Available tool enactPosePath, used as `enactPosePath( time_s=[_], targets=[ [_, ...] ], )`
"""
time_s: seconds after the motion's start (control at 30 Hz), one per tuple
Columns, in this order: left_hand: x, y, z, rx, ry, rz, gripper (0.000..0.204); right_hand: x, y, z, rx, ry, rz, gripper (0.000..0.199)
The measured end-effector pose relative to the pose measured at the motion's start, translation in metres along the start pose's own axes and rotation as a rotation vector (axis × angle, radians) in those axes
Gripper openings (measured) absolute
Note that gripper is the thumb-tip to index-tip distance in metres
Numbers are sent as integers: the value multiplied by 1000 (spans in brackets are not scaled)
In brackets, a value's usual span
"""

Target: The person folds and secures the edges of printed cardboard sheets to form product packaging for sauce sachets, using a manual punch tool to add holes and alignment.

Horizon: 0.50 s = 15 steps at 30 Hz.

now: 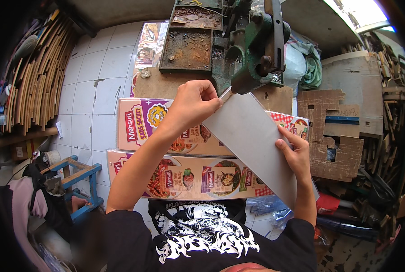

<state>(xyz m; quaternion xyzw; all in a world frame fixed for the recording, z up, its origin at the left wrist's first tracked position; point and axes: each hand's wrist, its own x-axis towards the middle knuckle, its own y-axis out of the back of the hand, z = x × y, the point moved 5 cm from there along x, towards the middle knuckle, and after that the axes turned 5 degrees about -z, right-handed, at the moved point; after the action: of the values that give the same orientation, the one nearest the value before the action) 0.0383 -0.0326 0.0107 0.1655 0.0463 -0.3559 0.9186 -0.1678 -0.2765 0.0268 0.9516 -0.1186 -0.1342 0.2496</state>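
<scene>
A long pale grey panel (247,131) lies slantwise, its far corner by the head of a dark green metal press (252,63). My right hand (295,152) grips the panel's right edge, thumb on top. Next to the press head, my left hand (198,102) is closed in a pinch on a small pale strip (226,94) at the panel's far corner. Whether the strip is joined to the panel is hard to see. Beneath my arms lie printed panels (139,156) with food pictures, in a farther and a nearer row.
Rusty metal trays (191,50) holding small bits sit left of the press on a brown board (157,88). Wooden slats (39,81) lean at the far left. A blue stool frame (87,181) stands at left. Cut brown boards (329,154) and a white sack (297,59) are at right.
</scene>
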Motion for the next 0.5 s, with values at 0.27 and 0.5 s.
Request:
enactPosePath(
  time_s=[0.27, 0.5],
  targets=[
    [1, 0, -4, -14, 6, -16, 15, 1, 0, -1, -3, 14, 4, 41],
    [0, 0, -4, -56, 0, 18, 20, 1, 1, -6, -8, 6, 3, 40]
  ],
)
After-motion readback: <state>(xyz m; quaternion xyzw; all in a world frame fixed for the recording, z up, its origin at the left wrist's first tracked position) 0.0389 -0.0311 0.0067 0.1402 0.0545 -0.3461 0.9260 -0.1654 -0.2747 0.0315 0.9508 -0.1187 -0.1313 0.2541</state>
